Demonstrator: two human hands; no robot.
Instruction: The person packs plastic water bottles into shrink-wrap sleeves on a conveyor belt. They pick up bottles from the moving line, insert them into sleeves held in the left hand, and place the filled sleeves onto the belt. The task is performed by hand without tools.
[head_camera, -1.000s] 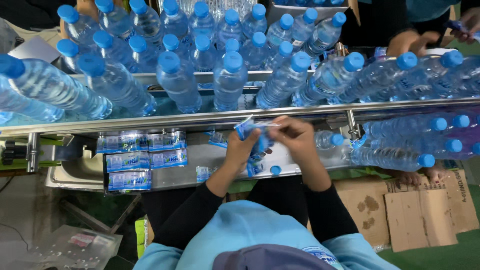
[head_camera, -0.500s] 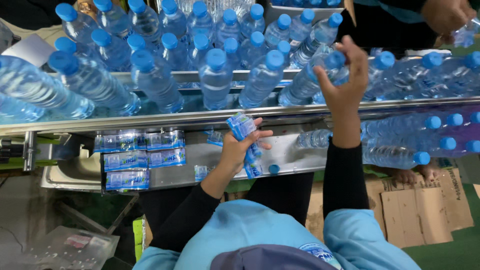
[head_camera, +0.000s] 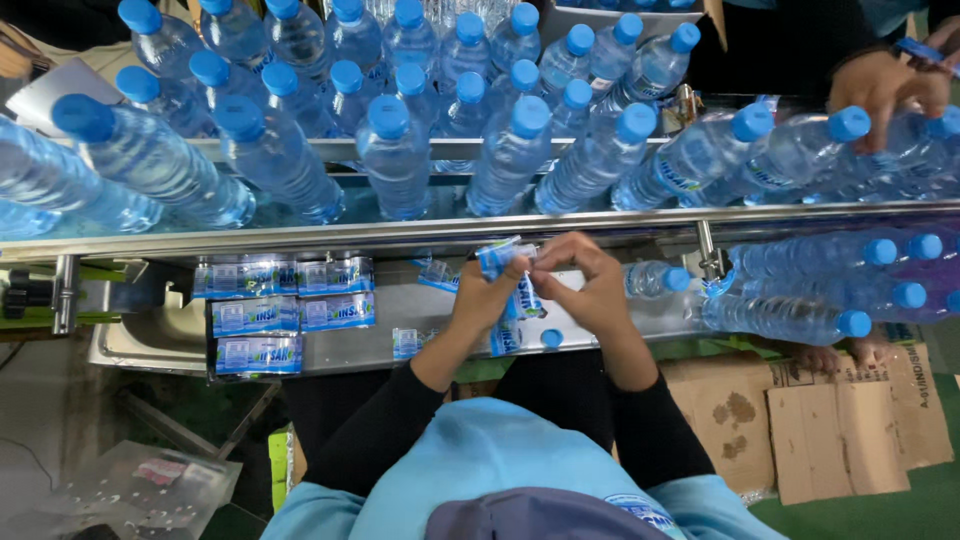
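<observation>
My left hand (head_camera: 485, 298) and my right hand (head_camera: 583, 283) meet over a steel shelf (head_camera: 400, 325), both pinching a small blue-and-white plastic label sleeve (head_camera: 500, 258). A clear water bottle with a blue cap (head_camera: 524, 330) lies on the shelf under my hands, mostly hidden by them. Just beyond my hands, many upright blue-capped water bottles (head_camera: 510, 150) crowd a conveyor behind a steel rail (head_camera: 400, 235).
Stacks of flat blue label sleeves (head_camera: 285, 310) lie on the shelf to the left. Bottles lying on their sides (head_camera: 810, 285) fill the right. Another person's hand (head_camera: 885, 90) reaches at the top right. Flattened cardboard (head_camera: 840, 430) lies on the floor at the right.
My right hand has come back from the conveyor bottles down to my left hand. Both now hold the label sleeve together.
</observation>
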